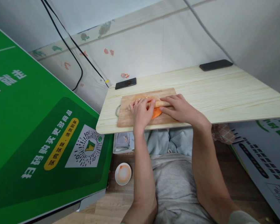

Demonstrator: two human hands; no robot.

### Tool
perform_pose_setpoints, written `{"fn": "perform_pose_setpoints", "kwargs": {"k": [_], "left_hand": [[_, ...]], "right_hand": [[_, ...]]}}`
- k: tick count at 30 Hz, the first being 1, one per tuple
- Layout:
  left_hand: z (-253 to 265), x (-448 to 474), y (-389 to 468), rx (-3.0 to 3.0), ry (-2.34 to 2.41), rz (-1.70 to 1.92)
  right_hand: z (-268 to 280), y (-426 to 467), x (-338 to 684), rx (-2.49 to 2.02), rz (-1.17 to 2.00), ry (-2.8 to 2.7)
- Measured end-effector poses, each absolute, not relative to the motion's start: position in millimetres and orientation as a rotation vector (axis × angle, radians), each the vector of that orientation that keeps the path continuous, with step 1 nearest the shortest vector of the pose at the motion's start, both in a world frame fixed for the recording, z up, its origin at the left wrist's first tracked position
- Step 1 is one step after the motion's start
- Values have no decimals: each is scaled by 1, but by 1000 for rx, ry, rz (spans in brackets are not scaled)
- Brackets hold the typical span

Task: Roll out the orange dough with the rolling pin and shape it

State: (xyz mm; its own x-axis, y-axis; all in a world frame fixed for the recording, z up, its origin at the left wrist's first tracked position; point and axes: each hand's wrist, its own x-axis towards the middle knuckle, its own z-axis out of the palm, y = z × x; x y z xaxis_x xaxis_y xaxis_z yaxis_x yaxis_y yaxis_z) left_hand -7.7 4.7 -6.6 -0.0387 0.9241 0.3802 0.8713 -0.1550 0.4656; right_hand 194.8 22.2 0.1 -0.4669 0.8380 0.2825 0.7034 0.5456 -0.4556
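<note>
A light wooden rolling pin (pixel 160 104) lies across the cutting board (pixel 125 116) under both of my hands. My left hand (pixel 142 111) is closed over its left part, fingers curled and thumb towards the middle. On its right part rests my right hand (pixel 177 107), with the fingers over the far side and the thumb on the near side. A flat piece of orange dough (pixel 156 113) shows below the pin between my hands. How far the dough reaches under the pin and my left hand is hidden.
The board lies near the front edge of a pale wood table (pixel 219 93). Two dark phones lie along the wall, one at left (pixel 125 83), another phone (pixel 216 65) at right. A green panel (pixel 37 124) stands at left. A white bowl (pixel 123 174) is below.
</note>
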Motion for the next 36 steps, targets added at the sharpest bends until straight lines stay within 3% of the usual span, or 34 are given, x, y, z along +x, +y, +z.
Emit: {"fn": "perform_pose_setpoints", "kwargs": {"k": [36], "left_hand": [[-7, -8, 5, 2143, 1994, 960]], "right_hand": [[-11, 30, 195, -1243, 341, -2289]]}}
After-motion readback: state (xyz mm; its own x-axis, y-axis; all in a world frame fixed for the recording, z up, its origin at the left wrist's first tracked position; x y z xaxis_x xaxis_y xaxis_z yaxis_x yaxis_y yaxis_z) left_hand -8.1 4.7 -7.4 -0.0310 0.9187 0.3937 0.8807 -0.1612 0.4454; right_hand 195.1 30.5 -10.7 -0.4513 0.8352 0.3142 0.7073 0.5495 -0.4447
